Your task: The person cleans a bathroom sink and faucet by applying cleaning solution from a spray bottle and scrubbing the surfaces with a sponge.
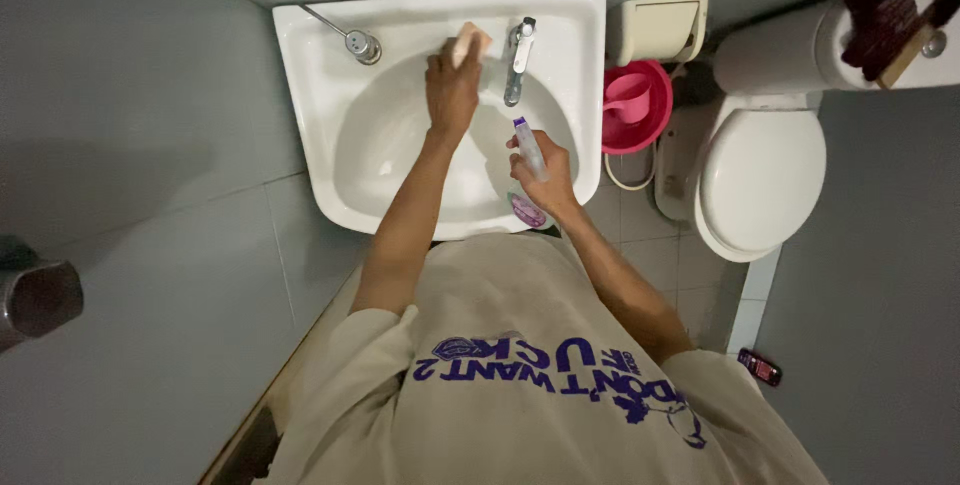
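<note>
Sponge (470, 42), pale yellow block, sits at top centre of frame on the back ledge of the white sink (330, 25), just left of the tap (518, 60). Left hand (452, 90) lies over it from below, fingers curled down onto it, gripping and pressing it to the ledge. Only the sponge's upper end shows past the fingertips.

Right hand (545, 173) is at frame centre, over the sink's lower right part, closed around a spray bottle (528, 160). Bottle is clear plastic with a purple nozzle at its top end, pointing up toward the tap, and a round purple label at its bottom end near the sink's front rim. The hands are apart, bottle lower right of the sponge.

Soap pump (355, 40), metal, at upper left of the ledge. Pink bucket (635, 105) with a pink scoop inside stands right of the sink. White toilet (760, 180), lid down, at right. Small dark red phone (760, 367) lies on the floor at lower right.
</note>
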